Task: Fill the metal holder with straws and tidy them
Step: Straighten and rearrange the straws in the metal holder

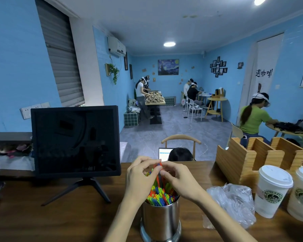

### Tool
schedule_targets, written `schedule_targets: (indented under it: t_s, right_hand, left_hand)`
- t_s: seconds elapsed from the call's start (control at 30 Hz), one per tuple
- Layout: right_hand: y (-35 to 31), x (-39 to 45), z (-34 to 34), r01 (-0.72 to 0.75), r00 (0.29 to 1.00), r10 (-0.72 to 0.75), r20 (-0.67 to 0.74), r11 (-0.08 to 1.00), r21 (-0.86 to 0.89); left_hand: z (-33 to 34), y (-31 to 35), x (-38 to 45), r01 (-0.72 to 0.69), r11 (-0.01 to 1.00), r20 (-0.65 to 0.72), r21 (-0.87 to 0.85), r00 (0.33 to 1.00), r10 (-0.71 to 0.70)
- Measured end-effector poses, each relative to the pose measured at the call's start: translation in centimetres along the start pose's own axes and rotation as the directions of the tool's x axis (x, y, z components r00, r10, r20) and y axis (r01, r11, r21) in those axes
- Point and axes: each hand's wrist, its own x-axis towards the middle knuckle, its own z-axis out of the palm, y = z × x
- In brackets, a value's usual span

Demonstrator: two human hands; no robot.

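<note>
Both hands, L (140,175) & R (177,179), fingers curled, pinch tops of a few coloured straws (158,179) above the steel holder (160,222), packed w/ straws, on wooden counter (59,222); clear plastic bag (234,201) just R.

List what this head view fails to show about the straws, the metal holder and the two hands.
- Upper ends of the raised straws: covered by the left hand and right hand.
- Metal holder base: cut off by the bottom edge.
- Straw count: too dense to tell.
- Plastic bag contents: crumpled, unclear.
</note>
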Motion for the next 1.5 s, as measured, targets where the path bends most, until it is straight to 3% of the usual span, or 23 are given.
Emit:
schedule_targets:
  t_s: [0.13,0.23,0.4,0.53,0.67,0.73,0.8,0.9,0.97,1.1,1.2,1.37,1.5]
  right_hand:
    - [0.3,0.2,0.2,-0.011,0.998,0.011,-0.069,1.0,-0.004]
    - [-0.4,0.5,-0.6,-0.024,0.986,0.045,-0.162,0.991,0.132]
    - [-2.8,1.3,-2.8,0.117,0.869,0.098,-0.484,0.912,0.393]
    - [-4.2,2.0,-3.9,0.18,0.772,0.165,-0.614,0.869,0.46]
    - [-3.1,1.9,-4.2,0.173,0.727,0.309,-0.613,0.782,0.599]
    - [-2.4,1.5,-4.4,0.106,0.766,0.411,-0.495,0.679,0.726]
    - [-1.3,0.8,-4.4,-0.017,0.838,0.438,-0.324,0.616,0.787]
    - [0.1,-0.5,-3.6,-0.208,0.909,0.38,-0.168,0.766,0.609]
    - [0.1,-1.0,-2.9,-0.233,0.937,0.328,-0.117,0.841,0.489]
    - [-0.3,-1.1,-2.7,-0.213,0.976,0.215,0.027,0.931,0.296]
    - [-0.7,-1.1,-3.1,-0.202,0.974,0.176,0.14,0.958,0.202]
    - [0.3,-1.4,-4.5,-0.171,0.985,0.168,0.027,0.971,0.168]
    - [1.4,-1.2,-5.3,-0.183,0.982,0.185,0.025,0.981,-0.057]
  left_hand:
    - [-0.2,0.0,-0.3,0.004,0.999,-0.041,0.037,0.999,-0.003]
    - [-0.5,0.0,-0.1,0.024,0.996,-0.059,0.088,0.998,-0.019]
    - [-0.6,0.4,0.2,0.101,0.986,0.16,0.136,0.98,-0.122]
    - [0.0,0.8,-0.1,0.135,0.987,0.284,0.085,0.946,-0.154]
    - [-0.9,2.3,0.1,0.309,0.91,0.287,-0.276,0.93,-0.229]
    - [-1.6,2.6,0.5,0.26,0.919,0.157,-0.297,0.962,-0.221]
    - [-2.2,2.6,1.1,0.212,0.922,-0.061,-0.324,0.968,-0.243]
    - [-3.0,2.9,1.9,0.176,0.855,-0.302,-0.487,0.885,-0.354]
    - [-3.3,3.0,2.3,0.122,0.837,-0.38,-0.533,0.849,-0.366]
    - [-3.2,3.5,2.4,0.016,0.927,-0.458,-0.374,0.866,-0.2]
    - [-2.9,3.9,2.3,-0.035,0.949,-0.463,-0.314,0.878,-0.121]
    - [-2.5,3.7,2.1,-0.085,0.948,-0.408,-0.307,0.911,-0.05]
    - [-1.6,2.1,1.7,-0.123,0.982,-0.287,-0.142,0.955,0.078]
